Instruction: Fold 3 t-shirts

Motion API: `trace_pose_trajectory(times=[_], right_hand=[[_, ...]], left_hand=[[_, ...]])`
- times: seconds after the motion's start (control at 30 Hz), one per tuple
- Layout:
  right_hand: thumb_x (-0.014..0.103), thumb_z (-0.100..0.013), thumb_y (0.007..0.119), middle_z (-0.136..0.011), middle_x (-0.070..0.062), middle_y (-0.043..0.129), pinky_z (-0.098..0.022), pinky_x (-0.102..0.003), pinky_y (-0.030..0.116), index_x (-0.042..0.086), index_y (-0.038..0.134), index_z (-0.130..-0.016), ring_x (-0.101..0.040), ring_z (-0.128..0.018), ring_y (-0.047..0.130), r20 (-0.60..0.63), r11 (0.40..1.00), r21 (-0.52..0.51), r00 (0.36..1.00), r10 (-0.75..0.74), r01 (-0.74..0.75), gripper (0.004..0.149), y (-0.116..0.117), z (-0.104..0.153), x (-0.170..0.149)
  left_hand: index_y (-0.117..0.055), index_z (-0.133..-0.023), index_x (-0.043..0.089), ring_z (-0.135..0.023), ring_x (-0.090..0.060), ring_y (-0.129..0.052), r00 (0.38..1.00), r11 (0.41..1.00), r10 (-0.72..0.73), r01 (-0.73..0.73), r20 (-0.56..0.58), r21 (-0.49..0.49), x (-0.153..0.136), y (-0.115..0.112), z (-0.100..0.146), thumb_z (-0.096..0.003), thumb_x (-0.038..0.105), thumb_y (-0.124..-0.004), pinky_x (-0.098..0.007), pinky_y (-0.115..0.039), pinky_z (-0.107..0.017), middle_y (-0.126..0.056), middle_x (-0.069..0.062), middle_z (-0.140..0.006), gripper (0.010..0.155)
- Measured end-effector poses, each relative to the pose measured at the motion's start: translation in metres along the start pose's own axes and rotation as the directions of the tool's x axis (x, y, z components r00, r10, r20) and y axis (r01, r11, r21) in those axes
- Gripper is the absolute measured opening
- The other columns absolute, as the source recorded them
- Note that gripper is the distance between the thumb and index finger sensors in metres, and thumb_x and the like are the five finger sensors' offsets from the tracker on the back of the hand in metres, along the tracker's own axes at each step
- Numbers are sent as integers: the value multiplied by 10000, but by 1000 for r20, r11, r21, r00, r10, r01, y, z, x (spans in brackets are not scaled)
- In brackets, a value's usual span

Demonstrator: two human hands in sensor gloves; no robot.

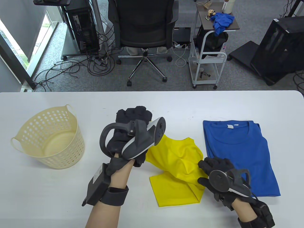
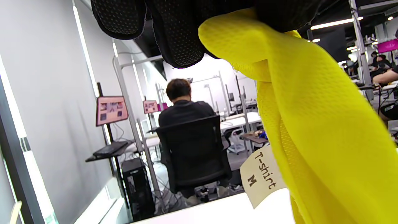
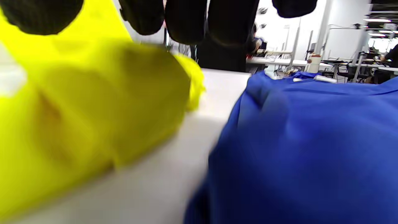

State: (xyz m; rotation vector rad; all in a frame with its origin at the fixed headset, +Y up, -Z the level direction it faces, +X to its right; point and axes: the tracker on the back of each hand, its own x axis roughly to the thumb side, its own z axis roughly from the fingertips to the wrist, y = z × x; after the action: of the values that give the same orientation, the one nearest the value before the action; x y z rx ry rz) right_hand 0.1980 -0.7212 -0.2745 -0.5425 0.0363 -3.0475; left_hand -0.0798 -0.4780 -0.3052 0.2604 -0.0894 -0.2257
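A yellow t-shirt (image 1: 177,166) lies crumpled and partly folded on the white table (image 1: 166,104), at its middle front. My left hand (image 1: 134,114) is raised above the shirt's left side and grips a bunch of its fabric; in the left wrist view the fingers (image 2: 174,34) clamp the yellow cloth (image 2: 311,109), and a tag reading "T-shirt M" (image 2: 261,175) hangs from it. My right hand (image 1: 206,166) holds the shirt's right edge low at the table; yellow fabric (image 3: 77,109) sits under its fingers (image 3: 186,18). A folded blue t-shirt (image 1: 237,154) lies flat to the right.
A cream perforated basket (image 1: 49,137) stands at the table's left. The blue shirt (image 3: 311,140) lies close to my right hand. Beyond the table's far edge are an office chair (image 1: 142,23) and a small cart (image 1: 206,59) with blue cloth on top.
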Motion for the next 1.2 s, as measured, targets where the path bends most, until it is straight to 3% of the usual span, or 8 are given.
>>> trace_pose_trajectory(times=[0.3, 0.43, 0.57, 0.63, 0.7, 0.83, 1.0, 1.2], right_hand=[[428, -417, 770, -968, -7, 795, -701, -670, 527, 306, 784, -836, -376, -912, 777, -74, 981, 56, 979, 188, -184, 436, 19, -19, 13], [417, -425, 742, -955, -2, 808, -694, -669, 535, 301, 804, -822, -377, -906, 782, -162, 970, -211, 983, 89, -123, 418, -45, 2, -10], [382, -447, 729, -959, -28, 786, -692, -674, 531, 258, 789, -846, -386, -911, 762, -268, 815, -576, 958, -106, -71, 422, -143, 38, -38], [388, -452, 723, -972, -22, 769, -693, -667, 536, 276, 770, -860, -384, -915, 754, -294, 740, -666, 945, -141, -96, 426, -175, 50, -42], [376, -451, 732, -977, -34, 766, -694, -670, 530, 266, 776, -861, -392, -920, 746, -303, 770, -627, 947, -106, -114, 426, -185, 48, -41], [389, -451, 723, -985, -45, 772, -682, -669, 550, 278, 785, -860, -404, -918, 757, -323, 945, -276, 943, 80, -175, 427, -140, 22, -38], [380, -453, 721, -985, -52, 759, -682, -669, 540, 265, 781, -860, -417, -917, 742, -305, 991, -20, 945, 121, -133, 427, -58, -3, -40], [387, -446, 744, -980, -42, 763, -683, -650, 548, 280, 762, -872, -401, -909, 751, -348, 983, -45, 925, 154, -180, 439, -17, -13, -44]], left_hand=[[-755, -854, 330, -890, -147, -848, 998, 996, 54, -57, -36, -71, -32, -35, 3, -442, 486, -674, -472, -699, -736, -762, 94, -983, 448], [-758, -853, 331, -889, -148, -850, 993, 995, 19, -30, -113, -97, -67, -34, 13, -442, 486, -676, -470, -702, -734, -765, 95, -982, 448], [-761, -854, 326, -888, -155, -850, 978, 996, 72, -81, -195, -39, -116, -11, 28, -446, 489, -667, -473, -702, -731, -768, 88, -983, 449], [-776, -847, 320, -884, -172, -854, 964, 980, 192, -198, -186, -13, -131, -3, 36, -452, 501, -653, -484, -700, -726, -779, 79, -980, 451], [-791, -837, 304, -883, -188, -854, 946, 953, 280, -294, -164, -72, -135, -8, 40, -461, 502, -643, -497, -694, -725, -789, 64, -976, 451], [-818, -803, 312, -861, -177, -876, 969, 937, 209, -236, -131, -259, -123, -54, 40, -462, 528, -635, -490, -706, -718, -815, 78, -953, 444], [-809, -804, 319, -865, -166, -871, 985, 836, 153, -172, -79, -521, -91, -148, 41, -460, 537, -637, -481, -702, -721, -807, 87, -954, 442], [-781, -811, 337, -865, -149, -863, 979, 851, 185, -200, -79, -485, -71, -229, 37, -438, 540, -649, -470, -703, -718, -788, 103, -954, 445]])
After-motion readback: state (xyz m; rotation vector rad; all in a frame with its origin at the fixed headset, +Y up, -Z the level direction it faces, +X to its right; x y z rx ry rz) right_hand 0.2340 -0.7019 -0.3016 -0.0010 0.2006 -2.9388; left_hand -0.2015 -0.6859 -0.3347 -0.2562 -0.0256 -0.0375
